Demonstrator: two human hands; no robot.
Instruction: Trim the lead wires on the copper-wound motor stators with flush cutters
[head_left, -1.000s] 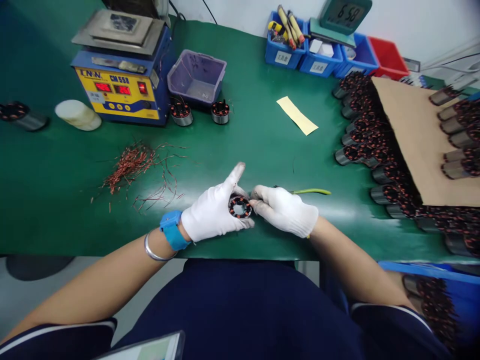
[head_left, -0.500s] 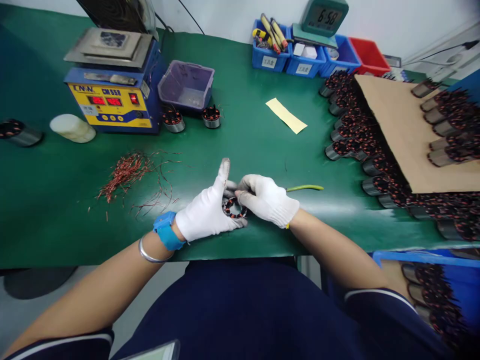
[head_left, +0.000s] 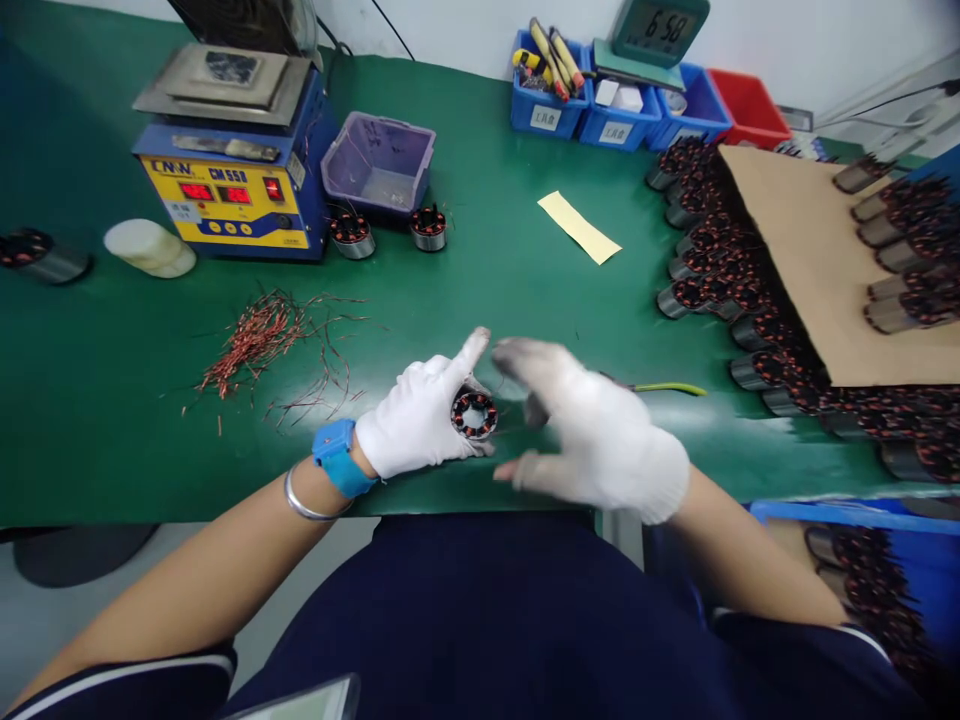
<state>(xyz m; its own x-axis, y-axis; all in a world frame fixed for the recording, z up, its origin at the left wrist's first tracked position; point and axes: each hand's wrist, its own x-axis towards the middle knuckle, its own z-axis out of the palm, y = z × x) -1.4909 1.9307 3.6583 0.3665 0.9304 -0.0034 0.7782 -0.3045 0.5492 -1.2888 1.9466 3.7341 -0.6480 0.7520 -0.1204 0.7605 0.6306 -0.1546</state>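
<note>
Head view: the gloved left hand [head_left: 412, 420] held a wound stator [head_left: 487, 414] near the front edge of the green tabletop [head_left: 465, 290], its ring of copper windings turned up toward the camera. The left fingers were curled around the stator's outer wall, and the thumb stood raised beyond the far rim; whether the base touched the tabletop could not be made out. The gloved right hand [head_left: 600, 440] was blurred, its fingers spread and apart from the stator, with nothing clearly visible between them.

Good handling, as a judgement, called for the left grip to bear on the wall alone, firm enough to stop the stator turning yet clear of the windings. Having the wound end face up probably helped, as it left the right fingers access from above. Fine wire near the rim was too faint to trace, so gentle contact seemed wise there. The green-handled hand tool [head_left: 670, 388] lay just beyond the right hand, within easy reach. The copper wire clippings [head_left: 255, 340] were best kept well apart, since stray strands could have lodged in the slots.
</note>
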